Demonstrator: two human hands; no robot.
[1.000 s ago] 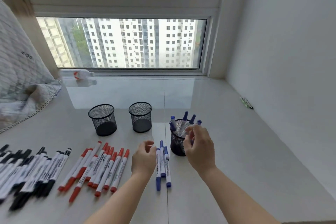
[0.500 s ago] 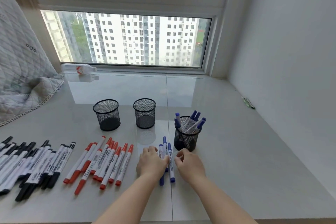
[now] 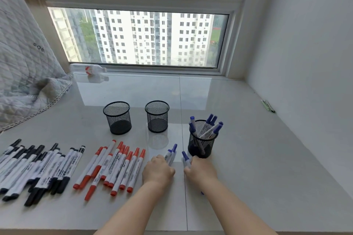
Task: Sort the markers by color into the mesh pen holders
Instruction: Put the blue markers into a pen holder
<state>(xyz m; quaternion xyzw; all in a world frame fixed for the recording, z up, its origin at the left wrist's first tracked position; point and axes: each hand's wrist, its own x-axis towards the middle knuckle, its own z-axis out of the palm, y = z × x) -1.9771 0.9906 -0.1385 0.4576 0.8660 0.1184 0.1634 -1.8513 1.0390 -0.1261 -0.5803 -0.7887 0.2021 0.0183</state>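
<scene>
1. Just beyond the right hand (image 3: 201,169), a mesh holder (image 3: 200,144) carries blue markers (image 3: 209,127).
2. Beyond the left hand (image 3: 158,170), two holders (image 3: 118,118) (image 3: 157,117) stand empty.
3. The left hand curls around two blue markers (image 3: 171,153); the right grips one (image 3: 185,156); red markers (image 3: 116,166) lie left.

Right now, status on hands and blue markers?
Left hand grips two blue markers; right hand grips one. Right holder holds blues. Nothing blocking.

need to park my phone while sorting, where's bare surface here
Bare: the tile right of the blue-filled holder toward the wall, and behind the two empty holders up to the window. Crowded: front left, with black markers and red markers.
</scene>
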